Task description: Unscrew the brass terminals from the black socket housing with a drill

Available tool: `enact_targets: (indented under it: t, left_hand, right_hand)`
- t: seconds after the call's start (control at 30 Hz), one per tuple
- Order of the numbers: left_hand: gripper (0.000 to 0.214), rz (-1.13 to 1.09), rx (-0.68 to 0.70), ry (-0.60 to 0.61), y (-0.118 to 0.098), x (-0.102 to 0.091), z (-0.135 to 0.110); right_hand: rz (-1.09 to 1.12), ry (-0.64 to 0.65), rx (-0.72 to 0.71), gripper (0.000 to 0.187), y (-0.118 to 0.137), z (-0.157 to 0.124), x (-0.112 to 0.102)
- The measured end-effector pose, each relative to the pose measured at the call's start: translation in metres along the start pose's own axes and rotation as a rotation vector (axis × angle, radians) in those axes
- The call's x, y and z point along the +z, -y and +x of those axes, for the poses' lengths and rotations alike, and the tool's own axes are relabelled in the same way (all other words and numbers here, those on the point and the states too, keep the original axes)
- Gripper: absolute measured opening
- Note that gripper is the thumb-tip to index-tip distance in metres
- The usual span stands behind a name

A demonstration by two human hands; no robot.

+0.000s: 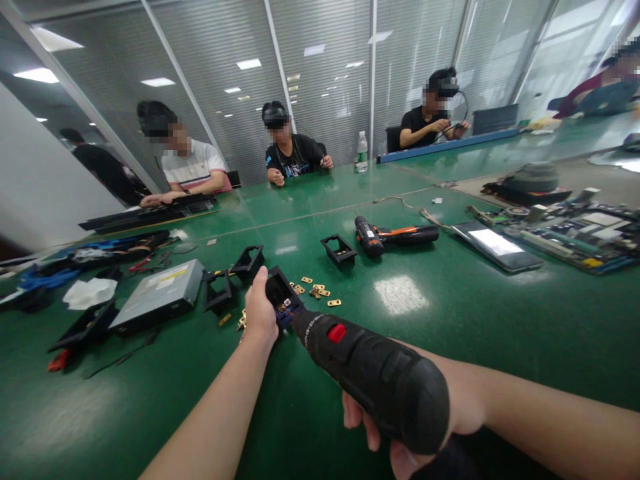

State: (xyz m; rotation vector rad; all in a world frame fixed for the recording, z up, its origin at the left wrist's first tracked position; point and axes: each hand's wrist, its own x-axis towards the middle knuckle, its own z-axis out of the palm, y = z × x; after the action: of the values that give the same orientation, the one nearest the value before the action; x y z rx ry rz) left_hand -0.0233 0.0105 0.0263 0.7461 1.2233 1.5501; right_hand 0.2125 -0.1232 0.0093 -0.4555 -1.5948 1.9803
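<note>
Your left hand (260, 308) pins a black bracket (281, 293) upright on the green bench (450, 320), fingers closed around its left edge. Your right hand (400, 433) grips a black power screwdriver (370, 373), its tip inside the bracket. Brass plates (317, 291) lie just beyond.

Left hand (260, 310) gripping a small black bracket (281, 293), tilted on the green table (450, 320). Right hand (400, 427) wrapped around a black electric screwdriver (370, 373) (red switch on top), tip touching the bracket. Brass plates (317, 291) scattered just beyond.
</note>
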Motion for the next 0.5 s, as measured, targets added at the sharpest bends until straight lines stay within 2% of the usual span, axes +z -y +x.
enact_targets:
  t: [0.13, 0.27, 0.4, 0.43, 0.5]
  left_hand:
    - [0.053, -0.009, 0.026, 0.017, 0.001, -0.001, 0.0]
    - [0.053, -0.028, 0.067, 0.004, 0.003, -0.003, 0.0]
    - [0.054, -0.026, 0.081, 0.029, 0.004, -0.003, 0.0]
    - [0.054, -0.023, 0.082, 0.033, 0.004, -0.003, -0.001]
    - [0.053, -0.013, 0.096, 0.044, 0.004, -0.003, -0.001]
  right_hand:
    - [-0.009, 0.002, -0.015, 0.055, -0.01, 0.002, -0.004]
    - [0.005, 0.003, -0.048, 0.064, -0.017, 0.007, -0.005]
    - [-0.033, 0.133, -0.022, 0.064, -0.004, 0.009, -0.004]
    - [-0.031, 0.134, -0.015, 0.062, 0.002, 0.007, -0.003]
    - [-0.051, 0.058, 0.053, 0.053, 0.015, 0.003, 0.0]
